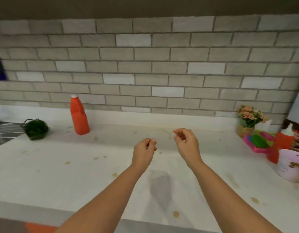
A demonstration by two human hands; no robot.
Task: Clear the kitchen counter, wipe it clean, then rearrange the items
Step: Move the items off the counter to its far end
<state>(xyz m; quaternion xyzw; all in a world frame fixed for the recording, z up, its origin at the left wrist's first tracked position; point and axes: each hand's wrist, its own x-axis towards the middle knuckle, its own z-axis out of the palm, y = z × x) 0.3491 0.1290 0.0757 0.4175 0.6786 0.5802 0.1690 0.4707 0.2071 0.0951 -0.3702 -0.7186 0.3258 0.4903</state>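
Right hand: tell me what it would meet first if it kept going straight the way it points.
Probably nothing on the counter: the right hand points toward the tiled wall, with only stained surface ahead. Depth is unclear.

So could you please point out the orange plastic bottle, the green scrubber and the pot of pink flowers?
Orange plastic bottle (79, 117): head view, middle of its body.
Green scrubber (36, 129): head view, its centre.
Pot of pink flowers (245, 131): head view, the pot's side.

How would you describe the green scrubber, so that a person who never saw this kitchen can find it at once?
Start at the white counter and follow it to its far left, where the metal sink rack begins. The green scrubber sits right at that edge, left of the tall orange bottle. It is the only dark, fuzzy, round thing there.
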